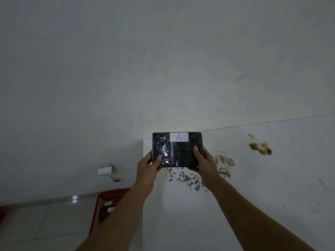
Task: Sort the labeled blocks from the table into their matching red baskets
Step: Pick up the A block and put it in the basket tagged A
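Observation:
A black block wrapped in shiny film carries a white label with a handwritten "A" at its top edge. I hold it up in front of me over the far left corner of the white table. My left hand grips its left side and my right hand grips its right side, thumbs on the front face. A red basket stands on the floor at lower left, partly hidden by my left forearm, with white-labelled dark items inside.
The table top bears brown and grey stains to the right of the block. A white wall fills the upper view, with a small white box and cable low on it. A red edge shows at the far left on the tiled floor.

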Demonstrator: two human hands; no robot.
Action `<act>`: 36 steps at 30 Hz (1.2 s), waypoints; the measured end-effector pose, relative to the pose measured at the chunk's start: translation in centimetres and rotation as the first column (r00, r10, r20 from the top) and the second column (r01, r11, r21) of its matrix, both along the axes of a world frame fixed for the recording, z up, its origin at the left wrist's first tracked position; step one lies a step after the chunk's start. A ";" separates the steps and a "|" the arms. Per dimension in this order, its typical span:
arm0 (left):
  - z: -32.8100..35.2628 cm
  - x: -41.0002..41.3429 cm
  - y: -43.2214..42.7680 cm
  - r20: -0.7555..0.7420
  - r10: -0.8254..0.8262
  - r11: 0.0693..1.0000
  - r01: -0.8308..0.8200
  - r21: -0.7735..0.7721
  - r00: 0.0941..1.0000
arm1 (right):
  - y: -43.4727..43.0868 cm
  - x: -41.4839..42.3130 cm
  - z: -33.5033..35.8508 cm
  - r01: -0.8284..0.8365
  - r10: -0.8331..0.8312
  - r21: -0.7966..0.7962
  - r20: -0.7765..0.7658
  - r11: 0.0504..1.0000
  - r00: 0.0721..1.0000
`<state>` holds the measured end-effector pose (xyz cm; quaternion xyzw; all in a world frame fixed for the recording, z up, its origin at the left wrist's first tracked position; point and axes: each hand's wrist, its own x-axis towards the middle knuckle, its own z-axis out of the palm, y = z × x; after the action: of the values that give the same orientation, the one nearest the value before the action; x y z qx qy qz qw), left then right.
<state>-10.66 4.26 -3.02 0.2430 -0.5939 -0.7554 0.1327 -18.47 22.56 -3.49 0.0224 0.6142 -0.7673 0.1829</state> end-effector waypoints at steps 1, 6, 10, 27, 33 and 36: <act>0.0 0.2 -0.1 -0.008 0.016 1.000 -0.016 -0.001 1.000 | -0.1 0.0 0.1 -0.013 0.014 0.023 -0.021 1.000 1.000; -0.1 1.8 -1.7 -0.001 0.150 0.989 -0.150 0.009 0.989 | -1.9 0.6 0.4 -0.075 0.091 0.150 -0.101 0.986 0.991; -0.2 4.4 -4.0 0.017 0.259 0.965 -0.260 0.038 0.966 | -4.6 2.2 -0.1 -0.123 0.179 0.318 -0.155 0.940 0.972; -2.8 32.7 -20.4 0.130 0.684 0.712 -0.696 0.096 0.718 | -25.7 22.3 -2.0 -0.272 0.767 0.811 -0.298 0.517 0.569; -4.1 46.5 -26.6 0.164 0.765 0.612 -0.783 0.114 0.622 | -34.0 34.9 -2.9 -0.311 0.854 0.845 -0.277 0.434 0.440; -4.6 53.0 -29.4 0.181 0.798 0.568 -0.817 0.094 0.575 | -37.7 41.0 -3.3 -0.343 0.888 0.851 -0.263 0.398 0.378</act>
<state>42.37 -25.14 -7.59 0.5418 -0.3584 -0.6421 0.4071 22.51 -15.19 -6.79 -0.4582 0.8148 -0.2836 0.2139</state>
